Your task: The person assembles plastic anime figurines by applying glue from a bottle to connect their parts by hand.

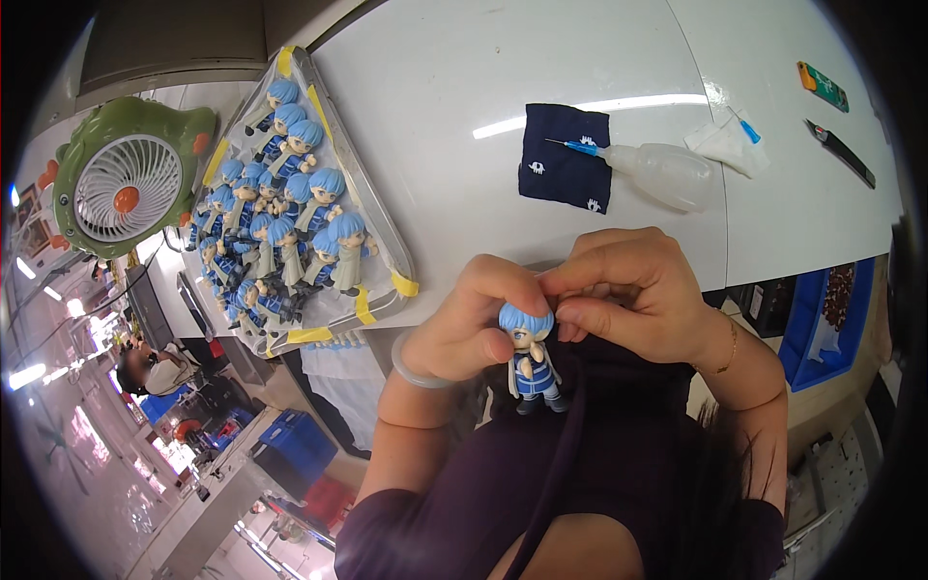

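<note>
A small blue-haired figurine in a blue outfit with a pale cape hangs upright near the table's front edge. My left hand is closed round its head, with the thumb at the side of the face. Beside the hair, my right hand makes a pinch, its fingertips close to the left fingers. Whatever may be between those right fingertips is hidden. Beyond the hands, a navy cloth with white elephant prints lies on the table under the blue needle tip of a clear squeeze bottle.
At left, a tray with yellow tape holds many similar figurines. Next to it stands a green fan. On the right lie a white tissue, a black utility knife and a green-orange packet. A blue bin sits below the table edge.
</note>
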{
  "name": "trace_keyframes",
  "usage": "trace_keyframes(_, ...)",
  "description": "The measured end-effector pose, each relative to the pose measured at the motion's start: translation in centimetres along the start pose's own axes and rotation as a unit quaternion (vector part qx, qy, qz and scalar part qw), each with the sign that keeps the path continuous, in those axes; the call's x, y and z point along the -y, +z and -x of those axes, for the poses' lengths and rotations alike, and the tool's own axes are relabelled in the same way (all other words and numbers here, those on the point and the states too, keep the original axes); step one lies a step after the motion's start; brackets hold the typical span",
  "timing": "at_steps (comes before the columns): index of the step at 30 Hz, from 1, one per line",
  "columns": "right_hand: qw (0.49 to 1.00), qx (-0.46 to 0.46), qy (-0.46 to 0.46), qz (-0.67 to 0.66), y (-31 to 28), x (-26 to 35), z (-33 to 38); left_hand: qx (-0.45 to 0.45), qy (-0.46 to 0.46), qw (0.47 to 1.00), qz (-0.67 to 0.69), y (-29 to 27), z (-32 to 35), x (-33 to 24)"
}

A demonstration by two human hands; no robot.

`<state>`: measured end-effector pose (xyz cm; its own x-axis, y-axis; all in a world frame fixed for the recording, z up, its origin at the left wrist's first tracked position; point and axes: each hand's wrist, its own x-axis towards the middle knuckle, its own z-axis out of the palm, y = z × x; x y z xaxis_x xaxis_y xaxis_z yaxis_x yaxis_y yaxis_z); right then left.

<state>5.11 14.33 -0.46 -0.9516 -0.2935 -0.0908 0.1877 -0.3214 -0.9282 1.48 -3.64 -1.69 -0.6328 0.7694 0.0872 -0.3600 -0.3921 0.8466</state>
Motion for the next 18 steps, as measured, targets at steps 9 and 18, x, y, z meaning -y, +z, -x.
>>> trace_keyframes(9,0.997,0.005,-0.016,0.08,0.1,-0.1,0.0,0.006,0.012,0.996,-0.086,-0.3,0.2,-0.4)
trace_keyframes(18,0.884,-0.188,-0.217,0.37,0.3,0.8,1.3,-0.041,0.015,0.989,-0.142,-0.6,0.4,-0.3)
